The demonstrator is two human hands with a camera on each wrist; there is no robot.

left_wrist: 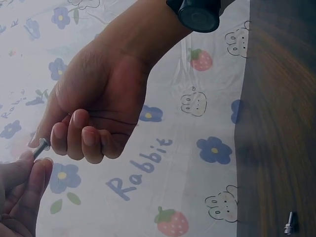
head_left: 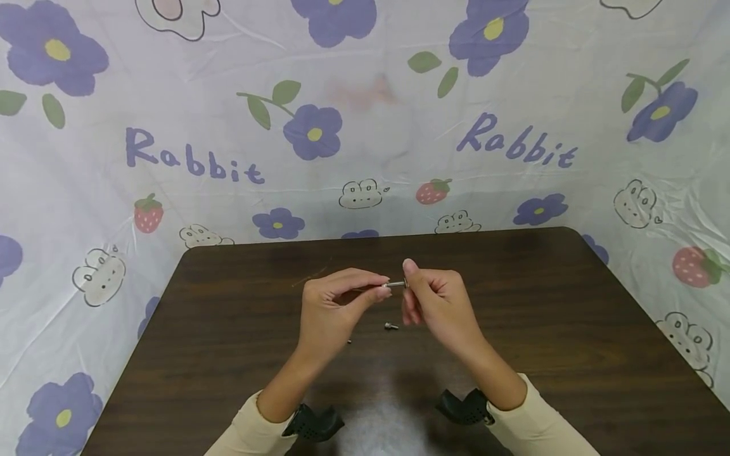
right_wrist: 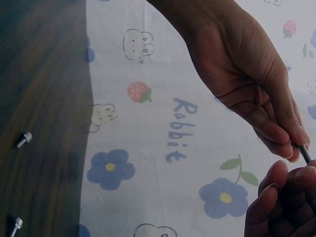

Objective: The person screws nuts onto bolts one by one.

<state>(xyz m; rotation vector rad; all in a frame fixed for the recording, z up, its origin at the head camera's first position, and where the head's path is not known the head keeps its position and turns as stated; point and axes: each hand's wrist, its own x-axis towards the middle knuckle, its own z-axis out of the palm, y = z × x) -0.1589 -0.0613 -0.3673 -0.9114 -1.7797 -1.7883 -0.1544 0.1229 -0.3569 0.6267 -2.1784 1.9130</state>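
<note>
Both hands meet over the table around a small metal bolt [head_left: 396, 284]. My left hand [head_left: 333, 310] pinches one end of it between thumb and fingertips. At the other end, a wider round part sits between the thumb and curled fingers of my right hand [head_left: 445, 307]. In the left wrist view the bolt [left_wrist: 40, 148] slants between the right hand [left_wrist: 98, 113] and the left fingertips at lower left. The right wrist view shows its dark shank [right_wrist: 304, 153] leaving the left hand [right_wrist: 247, 79] toward the right hand [right_wrist: 284, 202].
Another bolt [head_left: 390, 326] lies on the dark wooden table [head_left: 228, 354] below the hands. A second loose bolt [right_wrist: 17, 224] shows in the right wrist view, mostly hidden by the left hand in the head view. Patterned cloth [head_left: 365, 145] surrounds the table's back and sides.
</note>
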